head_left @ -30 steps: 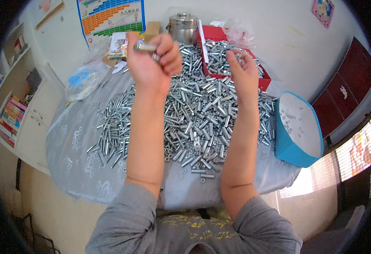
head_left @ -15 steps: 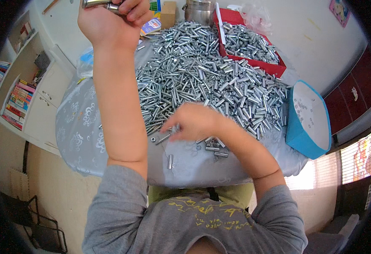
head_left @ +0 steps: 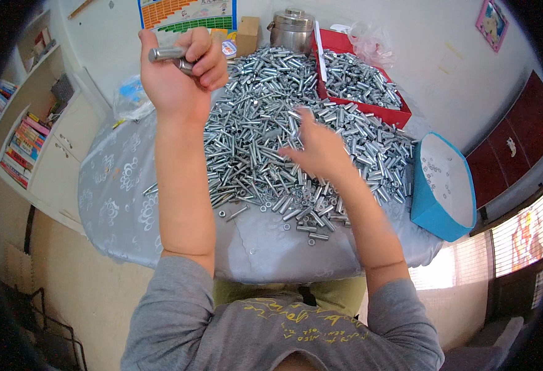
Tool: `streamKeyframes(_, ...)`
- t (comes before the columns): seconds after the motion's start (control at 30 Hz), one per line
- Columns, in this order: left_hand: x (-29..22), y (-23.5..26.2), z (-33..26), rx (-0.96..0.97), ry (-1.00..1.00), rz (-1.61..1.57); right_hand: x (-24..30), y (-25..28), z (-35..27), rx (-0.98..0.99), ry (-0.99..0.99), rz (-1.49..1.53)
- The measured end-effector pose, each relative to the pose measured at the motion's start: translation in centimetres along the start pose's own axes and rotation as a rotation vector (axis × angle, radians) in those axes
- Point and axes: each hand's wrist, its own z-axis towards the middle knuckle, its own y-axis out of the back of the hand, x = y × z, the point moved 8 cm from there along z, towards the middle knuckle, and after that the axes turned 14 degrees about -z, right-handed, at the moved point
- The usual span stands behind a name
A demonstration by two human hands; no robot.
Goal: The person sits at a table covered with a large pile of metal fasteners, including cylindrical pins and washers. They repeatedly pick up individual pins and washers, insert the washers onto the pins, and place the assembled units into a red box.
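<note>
Raised above the left side of the table, my left hand (head_left: 181, 93) is closed around metal sleeves (head_left: 167, 54), short shiny tubes; at least two stick out between thumb and fingers. My right hand (head_left: 324, 151) hovers over the large heap of metal sleeves and pins (head_left: 253, 123), thumb and forefinger spread wide. It is smeared by motion, and no held part shows in it. Below the heap, on the patterned grey tablecloth (head_left: 271, 260), lie a few loose sleeves (head_left: 318, 236), a thin pin (head_left: 237, 214) and small nuts (head_left: 222, 214).
A red box (head_left: 395, 116) full of similar metal parts stands at the back right, beside a lidded steel pot (head_left: 293, 31). On the right edge sits a blue bin (head_left: 435, 207) with small rings inside. A plastic bag (head_left: 132, 102) lies at the back left.
My left hand has come lower into view, still holding sleeves. The right hand has moved from the near edge up and right over the heap. A lone sleeve near the front edge is gone.
</note>
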Motion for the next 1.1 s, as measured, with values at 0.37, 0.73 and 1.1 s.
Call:
streamKeyframes(0.37,7.1,-2.4,2.0,0.034,0.006,-0.274,-12.0,3.1,3.4,-0.373,-0.449,1.183)
streamKeyframes(0.73,8.4,-0.9,2.7,-0.045,-0.084,-0.114,-15.7,2.4,3.4,-0.502,-0.453,1.059)
streamKeyframes(1.1,10.2,-1.9,2.6,-0.01,-0.039,-0.047,-12.8,3.0,3.7,-0.265,-0.341,1.437)
